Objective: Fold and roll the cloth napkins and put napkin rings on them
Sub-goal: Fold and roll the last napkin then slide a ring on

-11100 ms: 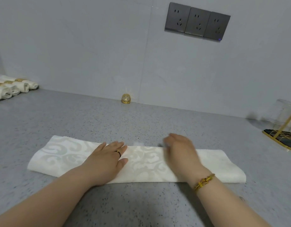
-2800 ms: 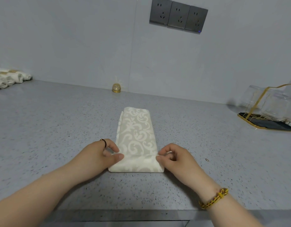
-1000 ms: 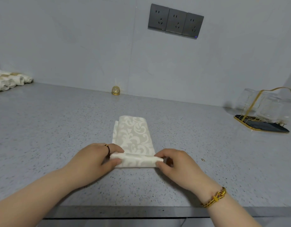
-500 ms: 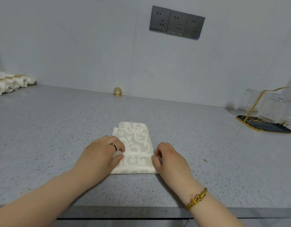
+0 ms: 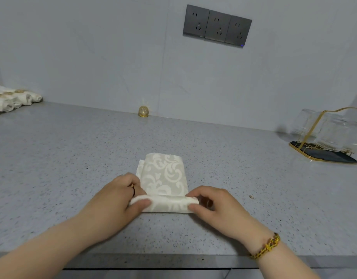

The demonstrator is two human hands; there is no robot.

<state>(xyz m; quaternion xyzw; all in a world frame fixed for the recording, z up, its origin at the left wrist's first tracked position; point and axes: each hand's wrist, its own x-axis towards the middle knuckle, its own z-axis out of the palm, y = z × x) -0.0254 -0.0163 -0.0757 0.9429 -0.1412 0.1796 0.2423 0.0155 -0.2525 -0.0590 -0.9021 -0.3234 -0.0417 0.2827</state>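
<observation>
The napkin (image 5: pixel 163 178) lies in the middle of the grey counter (image 5: pixel 53 158), near the front edge. It is white with swirls, and its near end is rolled up. The left hand (image 5: pixel 117 202) pinches the left end of the roll with thumb and curled fingers. The right hand (image 5: pixel 216 208) pinches the right end the same way. One gold napkin ring (image 5: pixel 143 112) sits by the wall. Rolled napkins (image 5: pixel 14 98) lie far left, cut off, so I cannot count them. Three sockets (image 5: pixel 217 26) are on the wall.
</observation>
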